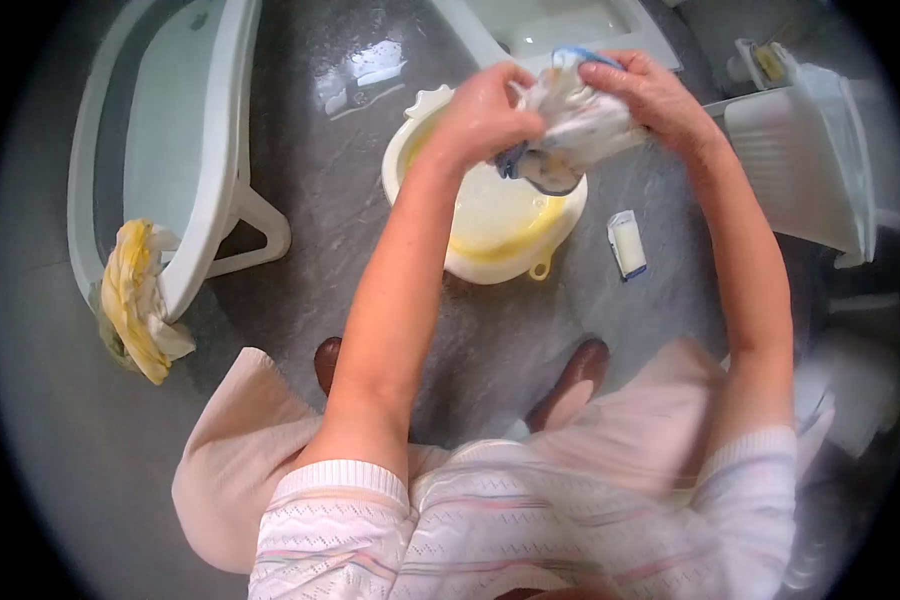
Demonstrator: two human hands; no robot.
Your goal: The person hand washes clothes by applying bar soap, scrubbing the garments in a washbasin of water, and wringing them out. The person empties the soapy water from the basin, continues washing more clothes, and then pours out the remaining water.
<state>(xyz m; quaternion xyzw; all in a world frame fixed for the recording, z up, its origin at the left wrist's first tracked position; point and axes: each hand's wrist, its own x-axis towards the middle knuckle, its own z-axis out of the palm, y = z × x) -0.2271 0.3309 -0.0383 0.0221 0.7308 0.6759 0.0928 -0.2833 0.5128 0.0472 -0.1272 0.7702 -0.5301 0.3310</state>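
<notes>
A white cloth point(595, 125) with blue edging and small coloured marks is bunched up between my two hands. My left hand point(490, 112) grips its left side, fingers curled round the fabric. On the upper right side, my right hand point(650, 95) holds the cloth by its blue edge, thumb pressed on it. Beneath the cloth, a white and yellow basin point(500, 225) stands on the floor, partly hidden by my left forearm and the cloth.
On the left stands a white baby bath point(235, 110) with yellow and white cloth point(135, 290) over its rim. A bar in a wrapper point(626, 243) lies on the grey floor. A white tub point(660, 45) is at the top, a pale plastic container point(795, 150) at the right.
</notes>
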